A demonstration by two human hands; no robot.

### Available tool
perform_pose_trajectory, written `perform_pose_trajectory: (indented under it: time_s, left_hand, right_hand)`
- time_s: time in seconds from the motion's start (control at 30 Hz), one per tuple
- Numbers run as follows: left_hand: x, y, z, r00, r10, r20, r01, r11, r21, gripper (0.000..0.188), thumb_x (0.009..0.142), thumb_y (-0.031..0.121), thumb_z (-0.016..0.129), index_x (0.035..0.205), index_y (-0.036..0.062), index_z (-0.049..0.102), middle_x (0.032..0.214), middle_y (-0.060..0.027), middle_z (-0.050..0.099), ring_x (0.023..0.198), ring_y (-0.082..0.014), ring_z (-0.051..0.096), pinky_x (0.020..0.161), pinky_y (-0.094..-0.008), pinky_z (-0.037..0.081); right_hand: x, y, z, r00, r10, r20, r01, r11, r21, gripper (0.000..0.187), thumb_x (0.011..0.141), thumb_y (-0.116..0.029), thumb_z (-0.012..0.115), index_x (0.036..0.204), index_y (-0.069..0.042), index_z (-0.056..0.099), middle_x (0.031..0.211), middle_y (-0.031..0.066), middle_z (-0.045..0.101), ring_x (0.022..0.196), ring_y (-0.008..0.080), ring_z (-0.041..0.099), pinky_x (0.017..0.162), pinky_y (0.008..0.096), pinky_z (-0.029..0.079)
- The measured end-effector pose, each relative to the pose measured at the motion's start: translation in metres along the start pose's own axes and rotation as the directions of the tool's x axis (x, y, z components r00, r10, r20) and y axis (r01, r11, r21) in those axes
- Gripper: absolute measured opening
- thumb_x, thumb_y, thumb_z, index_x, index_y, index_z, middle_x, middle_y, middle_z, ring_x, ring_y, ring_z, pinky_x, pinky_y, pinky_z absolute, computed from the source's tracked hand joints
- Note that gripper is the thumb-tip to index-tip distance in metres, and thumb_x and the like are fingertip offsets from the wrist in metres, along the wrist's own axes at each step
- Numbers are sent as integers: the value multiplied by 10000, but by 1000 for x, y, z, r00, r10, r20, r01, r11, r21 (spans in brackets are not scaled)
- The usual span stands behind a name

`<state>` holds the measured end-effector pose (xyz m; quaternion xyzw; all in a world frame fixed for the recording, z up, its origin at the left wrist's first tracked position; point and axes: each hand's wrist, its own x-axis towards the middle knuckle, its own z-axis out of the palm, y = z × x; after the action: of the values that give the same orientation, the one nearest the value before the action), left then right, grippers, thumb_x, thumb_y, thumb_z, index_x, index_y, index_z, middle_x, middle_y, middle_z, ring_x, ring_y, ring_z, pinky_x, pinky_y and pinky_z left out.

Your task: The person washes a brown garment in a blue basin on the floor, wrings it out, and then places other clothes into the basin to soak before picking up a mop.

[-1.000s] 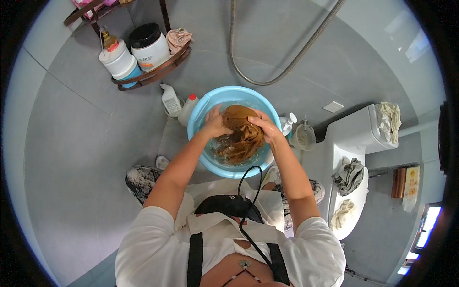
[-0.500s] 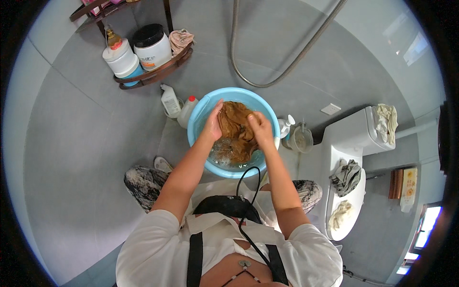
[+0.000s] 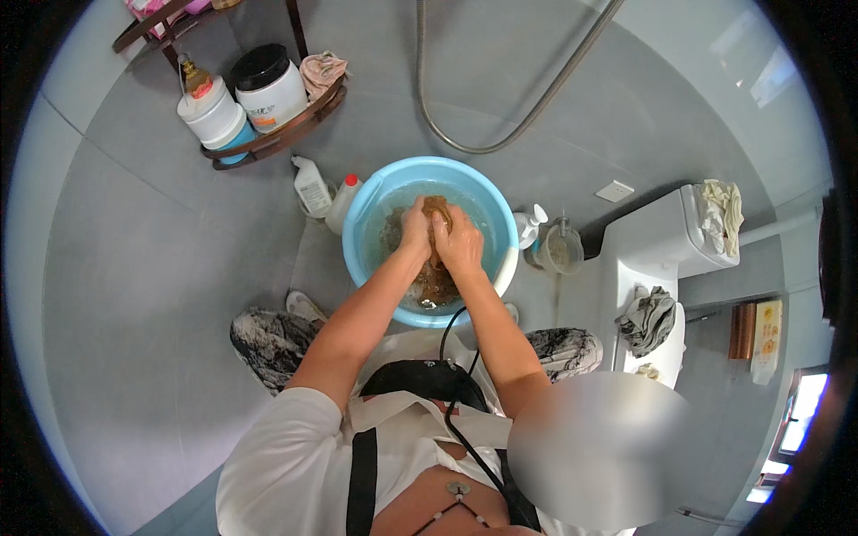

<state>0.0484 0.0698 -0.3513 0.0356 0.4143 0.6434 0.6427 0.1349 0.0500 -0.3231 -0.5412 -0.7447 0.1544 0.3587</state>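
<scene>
A light blue basin [image 3: 354, 239] holds soapy water, with some foam at its near side. In it, a wet brown cloth garment [image 3: 438, 288] is bunched up, its lower part under the water. My left hand [image 3: 415, 230] is closed round the left side of the bunched cloth. Close against it, my right hand [image 3: 461, 239] grips the right side of the same bundle, fingers curled over it. A fold of the cloth shows between both hands, and the rest of what they hold is hidden under the fingers.
Left of the basin stand a white bottle [image 3: 311, 188] and a red-capped bottle [image 3: 343, 205]. A pump bottle [image 3: 529, 225] and a clear container [image 3: 561, 250] are at its right. Farther right is a toilet [image 3: 626, 250] with a grey cloth [image 3: 647, 322]. A shower hose [image 3: 420, 80] hangs beyond.
My hands have come together and squeezed the spread-out cloth into a narrow bundle. A blurred patch now covers the lower right, over my right shoulder.
</scene>
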Motion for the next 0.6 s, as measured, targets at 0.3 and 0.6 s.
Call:
perform_pose_trajectory:
  time_s: [0.3,0.6]
  left_hand:
    - [0,74,-38,977,-80,196,-66,765,641,594,821,495,470,1163,11,443,1110,-129,495,983,-244,498,856,-370,391]
    - [26,35,-78,911,279,304,-369,223,902,586,759,372,589,1234,84,400,1287,-209,328,1209,-351,291,975,-418,270]
  right_hand:
    - [40,70,-25,963,209,169,-161,952,-260,358,849,-401,441,986,-91,557,852,225,583,810,386,555,666,455,435]
    - [20,79,-5,957,103,272,-44,975,-216,543,764,-388,575,1252,-234,394,1144,210,457,1006,353,498,796,420,435]
